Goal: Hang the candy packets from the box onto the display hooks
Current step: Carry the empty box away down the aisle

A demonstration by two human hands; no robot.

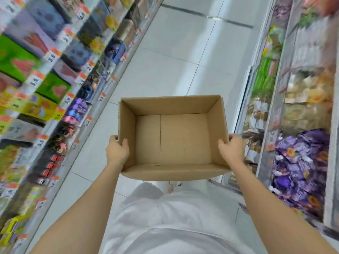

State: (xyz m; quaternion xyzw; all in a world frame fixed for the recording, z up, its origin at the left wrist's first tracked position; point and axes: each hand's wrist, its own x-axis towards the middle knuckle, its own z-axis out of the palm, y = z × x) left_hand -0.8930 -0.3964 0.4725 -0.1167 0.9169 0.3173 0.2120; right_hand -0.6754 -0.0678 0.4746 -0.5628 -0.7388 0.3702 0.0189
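Cardboard box (170,105) sits open-topped between both hands, held out in front of the person's white shirt (165,217) and above the pale tiled floor (174,52). Left hand (117,149) clamps the box's left wall, thumb hooked over the rim, fingers wrapped round the outside. Right hand (233,149) grips the right wall the same way, thumb inside. Its flat bottom flaps show plainly. Left of the box run blurred shelves (45,79) of packets with orange price tags (52,55); right of it lies a heap of purple packets (300,162).
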